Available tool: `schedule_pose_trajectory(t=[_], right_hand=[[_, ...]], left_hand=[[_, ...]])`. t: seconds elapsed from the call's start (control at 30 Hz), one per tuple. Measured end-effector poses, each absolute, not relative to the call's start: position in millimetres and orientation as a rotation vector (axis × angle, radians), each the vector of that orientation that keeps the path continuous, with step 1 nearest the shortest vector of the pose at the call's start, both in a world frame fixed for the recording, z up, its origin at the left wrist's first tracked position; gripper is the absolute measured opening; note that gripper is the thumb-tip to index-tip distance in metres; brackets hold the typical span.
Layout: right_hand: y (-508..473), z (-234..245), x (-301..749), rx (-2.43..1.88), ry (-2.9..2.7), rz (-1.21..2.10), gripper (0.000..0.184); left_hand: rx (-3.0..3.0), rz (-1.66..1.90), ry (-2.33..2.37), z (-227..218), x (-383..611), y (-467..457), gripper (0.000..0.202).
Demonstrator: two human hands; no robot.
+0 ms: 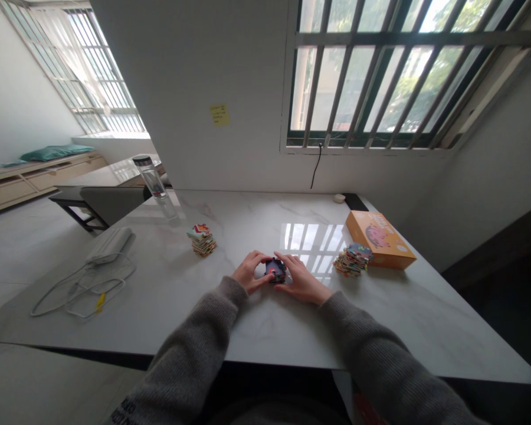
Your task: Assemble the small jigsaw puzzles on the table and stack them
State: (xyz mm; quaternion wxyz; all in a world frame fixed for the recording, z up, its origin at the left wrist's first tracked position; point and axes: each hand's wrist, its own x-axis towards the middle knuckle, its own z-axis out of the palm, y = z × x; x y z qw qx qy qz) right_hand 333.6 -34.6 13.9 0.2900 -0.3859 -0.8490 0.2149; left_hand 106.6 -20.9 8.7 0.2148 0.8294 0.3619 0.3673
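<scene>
A glossy, white marbled bench [287, 336] has its near edge just in front of the person, with two grey knitted sleeves [199, 342] reaching in over it. Toward the left edge lies a white device [110, 245] with a loosely looped cable [73, 288] and a yellow tag [100, 302]. Left of the middle stands a stack of colourful pieces [202, 241]; toward the right edge, a messier stack [351, 261] sits beside an orange box [380, 239]. A clear bottle [153, 179] stands near the far left corner; a flat black object [355, 202] and a small white one [338, 199] lie near the far right corner. Beyond the far edge rises a pale wall [230, 159] with a yellow note [220, 115] and a barred window [371, 88]; deeper in the room at left is a low cabinet [17, 188]. Around the bench's middle, a small dark-blue pile of pieces [275, 270] is between the left grip [250, 273] and the right grip [305, 283], both clamped on it. Fingers hide part of its outline, and whether it touches the bench is unclear. The note's writing is too small to read, and the lower frame cuts off both sleeves.
</scene>
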Motion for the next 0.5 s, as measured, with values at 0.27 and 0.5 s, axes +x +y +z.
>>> schedule_pose_trajectory(t=[0.27, 0.5], right_hand=[[-26.8, 4.7, 330.7, -0.969, -2.154, 0.644, 0.094], [-23.7, 0.4, 327.0, -0.996, -2.106, 0.657, 0.092]], left_hand=[[2.314, 1.050, 0.954, 12.0, 107.3, -20.1, 0.038], [2.407, 1.115, 0.977, 19.9, 107.3, -25.0, 0.038]])
